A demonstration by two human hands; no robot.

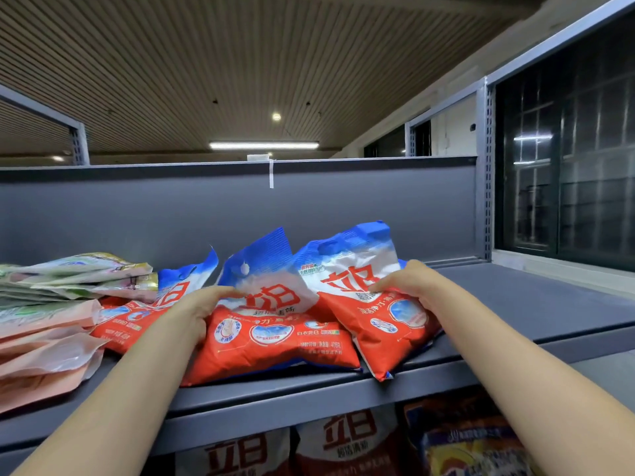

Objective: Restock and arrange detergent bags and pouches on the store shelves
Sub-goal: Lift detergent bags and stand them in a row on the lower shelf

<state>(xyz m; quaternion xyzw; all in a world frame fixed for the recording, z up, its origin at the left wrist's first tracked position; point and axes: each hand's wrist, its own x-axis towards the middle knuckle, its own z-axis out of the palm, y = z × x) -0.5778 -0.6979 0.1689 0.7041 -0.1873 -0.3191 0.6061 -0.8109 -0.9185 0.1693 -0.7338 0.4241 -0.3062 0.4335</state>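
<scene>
grey top shelf [515, 304] under a slatted ceiling: 3 red detergent bags lie overlapping. left hand [197, 312] grips the middle bag [275, 334]; right hand [409, 286] grips the right bag [374, 317]. pink pouches [44, 341] stacked at left.

Two bare forearms, no sleeves; hands [192, 310] [409, 283] without gloves, rings, watch.

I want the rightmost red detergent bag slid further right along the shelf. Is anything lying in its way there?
Nothing visible does. The rightmost red bag, held by the right hand, has bare grey shelf to its right, up to the perforated upright post. The other bags lie on its left.
</scene>
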